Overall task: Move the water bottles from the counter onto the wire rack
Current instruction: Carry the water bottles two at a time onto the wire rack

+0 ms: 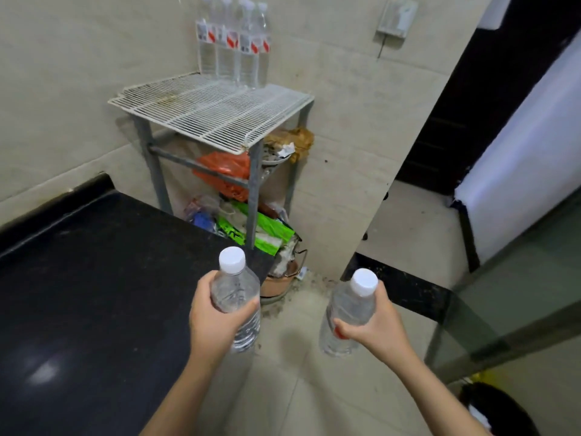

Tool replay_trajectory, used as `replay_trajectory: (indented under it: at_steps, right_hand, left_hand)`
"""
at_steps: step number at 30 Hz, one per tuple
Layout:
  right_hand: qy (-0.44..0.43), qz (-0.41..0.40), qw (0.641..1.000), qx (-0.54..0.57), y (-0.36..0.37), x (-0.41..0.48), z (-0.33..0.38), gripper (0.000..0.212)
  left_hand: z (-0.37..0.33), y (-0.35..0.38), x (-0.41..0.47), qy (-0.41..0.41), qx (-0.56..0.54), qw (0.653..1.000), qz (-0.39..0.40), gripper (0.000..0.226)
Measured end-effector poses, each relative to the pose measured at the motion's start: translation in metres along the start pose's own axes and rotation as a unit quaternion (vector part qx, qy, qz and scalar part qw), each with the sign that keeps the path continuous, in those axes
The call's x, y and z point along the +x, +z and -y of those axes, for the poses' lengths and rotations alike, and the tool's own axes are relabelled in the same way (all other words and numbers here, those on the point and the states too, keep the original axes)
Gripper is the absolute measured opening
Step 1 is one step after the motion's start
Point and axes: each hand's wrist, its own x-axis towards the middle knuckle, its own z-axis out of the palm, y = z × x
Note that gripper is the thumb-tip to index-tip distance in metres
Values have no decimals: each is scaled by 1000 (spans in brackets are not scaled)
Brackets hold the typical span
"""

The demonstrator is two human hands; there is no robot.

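Beige tiled walls (78, 73) meet in a corner, where a rack (220, 114) on grey metal legs stands. On its lower shelf lies an orange bag (226, 171). Below it, green packaging (267, 229) and a copper-coloured pot (279, 283) crowd the floor (298, 388), which is pale tile with grit at the wall's foot. A glossy black surface (78, 294) fills the left and carries a soft glare. High on the right wall hangs a white box (396, 17). Further right are a dark doorway (456, 121), a white panel (518, 168) and a glass pane (518, 309).
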Motion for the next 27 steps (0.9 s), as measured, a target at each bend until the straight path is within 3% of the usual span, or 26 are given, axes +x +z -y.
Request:
replay_trajectory:
  at_steps: [8, 11, 13, 17, 20, 27]
  right_hand:
    - [63, -51, 996, 23, -60, 72, -62, 57]
    - [48, -42, 998, 16, -86, 121, -79, 65]
    - [25, -25, 999, 13, -102, 163, -87, 73]
    - [-47, 13, 998, 40, -135, 246, -84, 58]
    - [-100, 19, 993, 58, -159, 302, -63, 60]
    - [-213, 85, 969, 90, -172, 413, 1, 77]
  left_hand:
    - [-12, 114, 58, 7, 12, 997, 76, 74]
    - [-19, 162, 80, 2, 3, 997, 83, 63]
    - [-26, 193, 96, 7, -13, 997, 69, 60]
    - [-51, 240, 127, 27, -27, 999, 3, 63]
    - [-86, 255, 150, 68, -18, 996, -51, 72]
    - [-177, 258, 217, 174, 22, 976, -127, 53]
